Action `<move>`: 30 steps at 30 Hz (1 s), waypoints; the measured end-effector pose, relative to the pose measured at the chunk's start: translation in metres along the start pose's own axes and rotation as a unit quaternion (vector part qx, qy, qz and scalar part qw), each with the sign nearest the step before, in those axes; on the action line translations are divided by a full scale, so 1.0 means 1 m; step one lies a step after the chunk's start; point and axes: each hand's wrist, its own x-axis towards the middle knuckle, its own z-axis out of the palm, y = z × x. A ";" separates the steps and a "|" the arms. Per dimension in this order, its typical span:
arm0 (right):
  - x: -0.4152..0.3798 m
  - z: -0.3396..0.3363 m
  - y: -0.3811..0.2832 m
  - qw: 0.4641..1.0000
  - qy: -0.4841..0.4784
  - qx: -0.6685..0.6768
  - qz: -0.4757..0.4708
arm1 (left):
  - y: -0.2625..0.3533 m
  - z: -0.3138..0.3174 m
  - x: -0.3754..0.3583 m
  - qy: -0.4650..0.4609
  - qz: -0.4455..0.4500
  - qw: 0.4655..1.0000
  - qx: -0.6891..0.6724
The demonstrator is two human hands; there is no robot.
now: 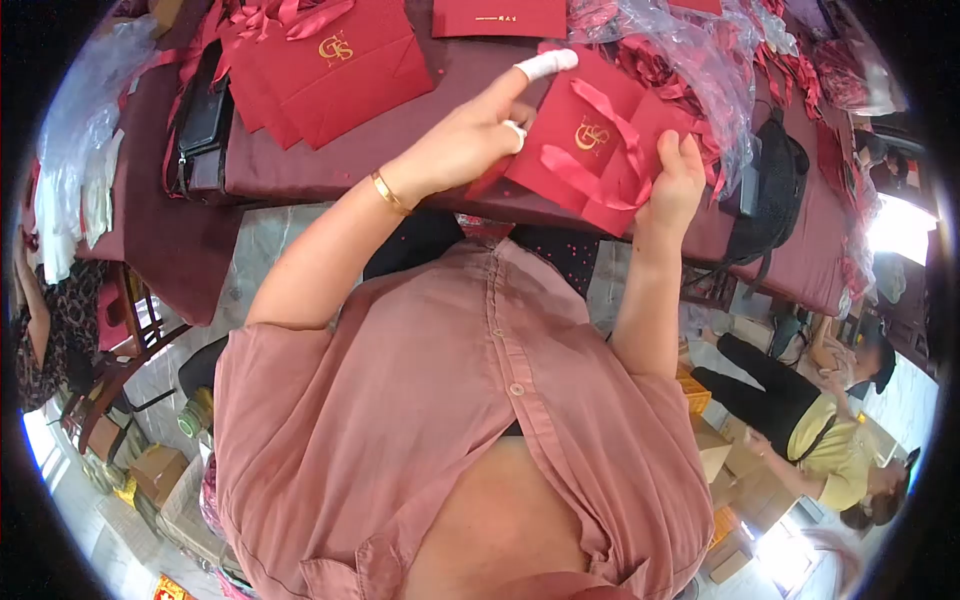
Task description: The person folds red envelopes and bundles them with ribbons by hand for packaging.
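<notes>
A worker grips a small red gift bag [590,140] between both hands — the left hand [470,135] clasping one edge, the right hand [675,180] the other — its ribbon handles [610,150] draped between the grips, above the maroon table [440,120].

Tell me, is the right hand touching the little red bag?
Touching. The head view shows the right hand gripping the red bag by its edge, thumb on top.

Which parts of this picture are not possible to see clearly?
- Head view: inside of the red gift bag, closed flat.
- Left hand palm, turned away.
- Right hand fingertips, behind the bag.
- Small gold text on the red envelope, cut by the top edge.
</notes>
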 end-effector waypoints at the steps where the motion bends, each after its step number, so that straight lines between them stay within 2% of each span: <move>1: 0.002 -0.008 0.003 1.000 0.002 0.000 0.000 | -0.003 0.001 0.000 0.013 0.057 0.993 0.107; 2: 0.006 -0.017 0.005 1.000 -0.011 -0.017 0.019 | -0.002 -0.004 -0.007 -0.031 -0.018 0.999 0.001; 6: 0.009 -0.017 0.003 0.999 -0.014 -0.010 0.027 | 0.008 -0.006 -0.008 -0.021 -0.065 0.996 -0.064; 8: 0.010 -0.015 0.002 1.000 -0.008 -0.010 0.010 | 0.005 -0.007 -0.006 0.041 -0.068 0.995 -0.058; 9: 0.010 -0.015 0.002 1.000 0.001 -0.011 -0.005 | 0.001 -0.005 -0.007 0.081 -0.038 0.996 0.025; 11: 0.010 -0.018 -0.001 1.000 -0.002 -0.020 -0.017 | -0.008 -0.008 -0.008 0.141 0.051 0.985 0.090; 12: 0.010 -0.019 -0.002 0.999 -0.006 -0.029 -0.029 | -0.010 -0.008 -0.004 0.202 0.095 0.961 0.160; 15: 0.008 -0.017 -0.004 0.999 -0.004 -0.034 -0.009 | -0.010 -0.011 -0.004 0.184 0.069 0.968 0.157; 16: 0.007 -0.018 -0.003 0.999 -0.006 -0.035 -0.008 | -0.006 -0.008 -0.003 0.197 0.034 0.971 0.135; 19: 0.006 -0.018 0.001 0.999 -0.020 -0.035 -0.004 | -0.008 0.001 0.009 0.243 0.017 0.958 0.153; 20: 0.003 -0.016 0.002 0.999 -0.019 -0.043 -0.001 | -0.007 0.002 0.009 0.220 -0.029 0.967 0.127; 21: 0.001 -0.014 0.002 0.999 -0.017 -0.051 0.001 | -0.009 0.004 0.011 0.220 -0.029 0.967 0.127; 24: -0.006 -0.007 -0.001 0.998 -0.042 -0.048 0.009 | -0.016 0.010 0.017 0.251 0.080 0.947 0.184; 27: -0.009 -0.003 -0.004 0.998 -0.043 -0.024 0.029 | -0.016 0.013 0.018 0.254 0.113 0.945 0.174; 30: -0.008 -0.008 -0.003 0.998 -0.046 -0.038 0.025 | 0.017 0.022 0.012 0.279 0.118 0.933 0.194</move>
